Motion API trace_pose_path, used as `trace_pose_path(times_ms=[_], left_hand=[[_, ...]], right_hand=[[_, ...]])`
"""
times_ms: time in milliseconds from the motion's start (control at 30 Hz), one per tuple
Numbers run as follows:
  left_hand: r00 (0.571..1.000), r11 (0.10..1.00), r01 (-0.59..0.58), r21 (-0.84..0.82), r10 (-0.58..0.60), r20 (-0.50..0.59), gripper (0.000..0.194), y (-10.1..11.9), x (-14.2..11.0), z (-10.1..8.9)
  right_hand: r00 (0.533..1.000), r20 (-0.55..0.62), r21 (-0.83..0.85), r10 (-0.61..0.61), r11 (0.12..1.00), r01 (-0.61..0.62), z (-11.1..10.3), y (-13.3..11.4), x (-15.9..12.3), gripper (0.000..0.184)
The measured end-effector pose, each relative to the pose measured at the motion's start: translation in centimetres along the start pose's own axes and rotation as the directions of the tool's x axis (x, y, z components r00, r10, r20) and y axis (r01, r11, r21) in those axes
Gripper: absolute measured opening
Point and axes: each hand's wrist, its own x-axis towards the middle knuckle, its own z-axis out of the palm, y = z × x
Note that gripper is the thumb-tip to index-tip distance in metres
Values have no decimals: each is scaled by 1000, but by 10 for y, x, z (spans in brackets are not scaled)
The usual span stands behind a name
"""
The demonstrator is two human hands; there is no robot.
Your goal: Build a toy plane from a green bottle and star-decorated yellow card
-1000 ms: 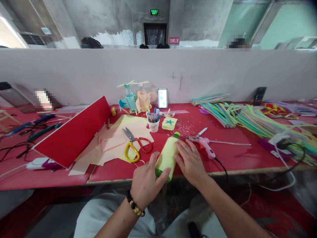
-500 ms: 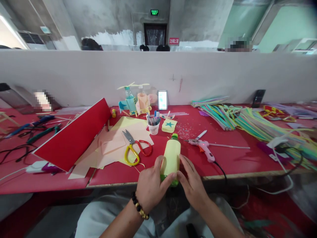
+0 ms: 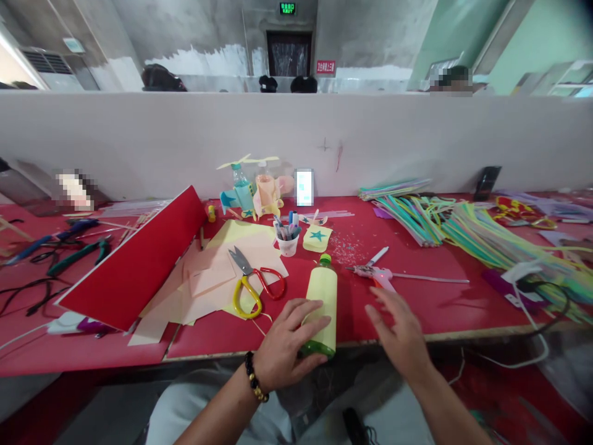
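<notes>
A green bottle point(image 3: 325, 290) wrapped in pale yellow paper lies at the table's front edge, its green cap pointing away from me. My left hand point(image 3: 290, 340) is closed over its near left side, fingers across the paper and thumb by the green base. To the right, my right hand point(image 3: 402, 334) is off the bottle, fingers apart and holding nothing. Just beyond its fingertips is a pink hot glue gun point(image 3: 385, 278) with a clear glue stick, its handle partly hidden by that hand. Scissors point(image 3: 250, 275) with one red and one yellow handle lie on paper left of the bottle.
Pale paper sheets point(image 3: 210, 266) and a leaning red board point(image 3: 139, 266) are on the left. A cup of pens point(image 3: 288, 246) stands beyond the bottle near a star-marked yellow piece point(image 3: 317, 237). Bottle models point(image 3: 265, 188) stand by the partition. Colourful strips point(image 3: 407, 216) lie right.
My right hand has left the bottle and moved right, toward the glue gun, its fingers spreading. My left hand stays on the bottle, its fingers now lying across the paper.
</notes>
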Motion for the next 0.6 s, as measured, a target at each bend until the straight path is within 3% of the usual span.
trace_pose_path(times_ms=[67,200,400,600], left_hand=[[1000,1000,-22,-21,22,7,52,-3,2,3],[999,999,-43,-25,42,-14,53,-8,3,7],[997,997,-80,14,80,-17,55,-11,0,11],[997,997,-73,22,74,-26,55,-12,-3,13]], right_hand=[[994,-72,-172,80,981,-92,-14,23,19,42],[959,26,-269,284,926,-267,-25,54,52,44],[877,164,-197,453,886,-421,-16,64,72,26],[811,260,12,525,837,-546,-24,56,65,15]])
